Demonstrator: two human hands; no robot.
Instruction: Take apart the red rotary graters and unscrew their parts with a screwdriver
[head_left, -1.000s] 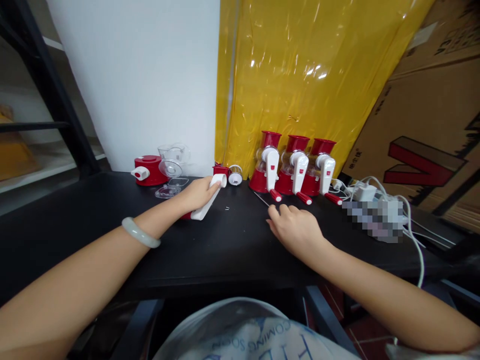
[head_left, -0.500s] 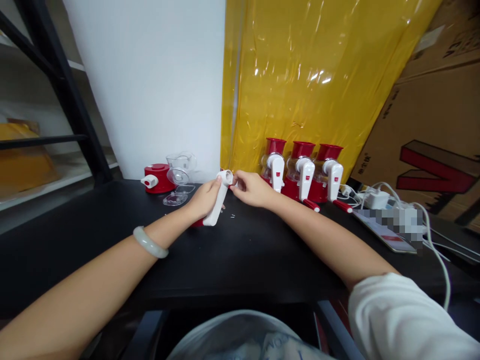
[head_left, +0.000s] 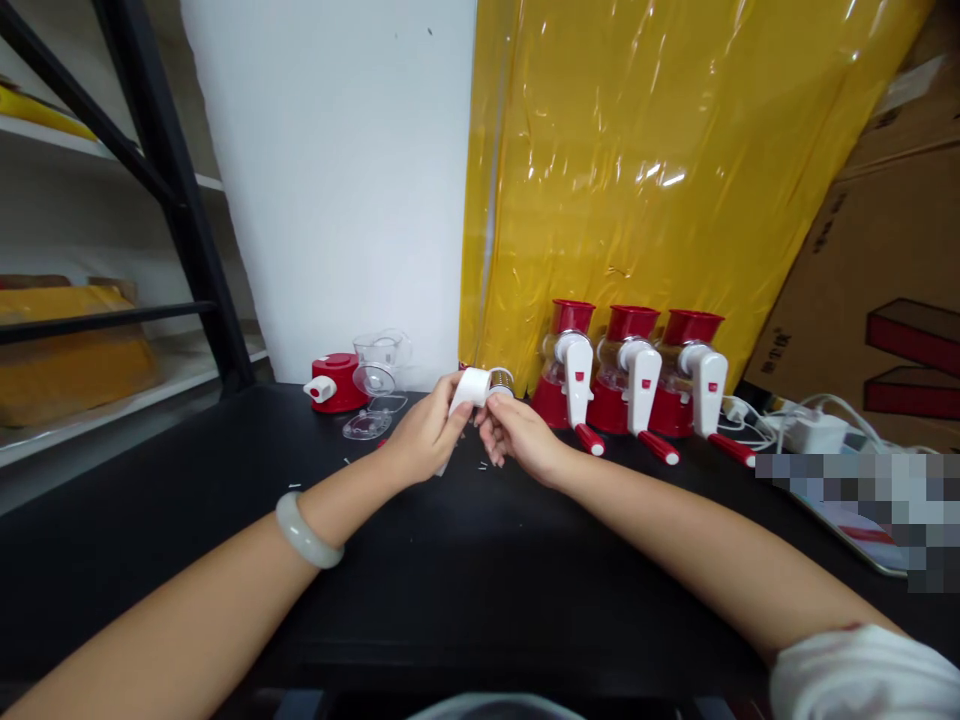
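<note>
My left hand (head_left: 424, 437) is closed around a white crank handle (head_left: 472, 387) above the black table, with the round end turned to the right. My right hand (head_left: 526, 440) pinches a small ridged metal drum (head_left: 502, 379) at that round end. Whether drum and handle are joined I cannot tell. Most of the crank's arm is hidden by my left fingers. Just below my hands lie small screw-like bits (head_left: 484, 466) on the table.
At the left stands a red grinder base (head_left: 337, 384) with a white spout, beside a clear plastic hopper (head_left: 379, 352) and a flat clear part (head_left: 366, 426). Three red-and-white hand-crank grinders (head_left: 634, 375) line the back right. White cables (head_left: 817, 430) and a tablet (head_left: 847, 530) lie farther right.
The ridged metal drum now shows in my right fingers at the handle's round end. The handle has turned, its opening now facing right. The whole view has shifted slightly.
</note>
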